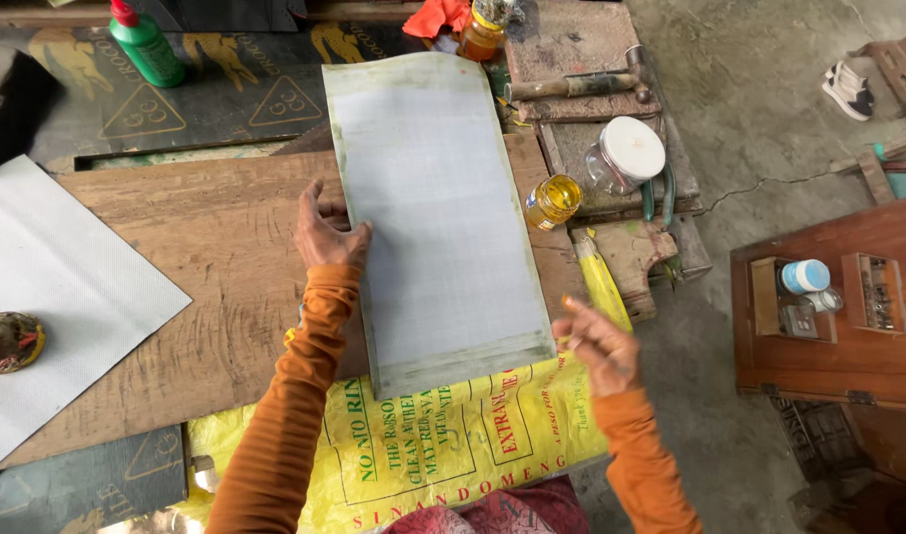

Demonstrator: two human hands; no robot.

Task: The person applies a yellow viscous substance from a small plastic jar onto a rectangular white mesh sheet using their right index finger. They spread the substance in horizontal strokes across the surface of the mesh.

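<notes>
On the wooden board [196, 287], a grey sheet [433, 213] is lying flat. Left hand [326, 235], fingers loosely spread, is pressing its left edge; right hand [596, 341], half-curled, is hovering just beside its lower right corner, holding nothing.

Two hands [326, 232] [596, 341], one grey mesh sheet [435, 208], two open yellow jars [552, 201] [480, 38], one green bottle [146, 44], one hammer [581, 84].

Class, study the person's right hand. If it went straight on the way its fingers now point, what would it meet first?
The right hand points up and left, so it would probably first meet the lower right edge of the grey sheet, just beyond its fingertips, though height above the sheet is unclear.
</notes>
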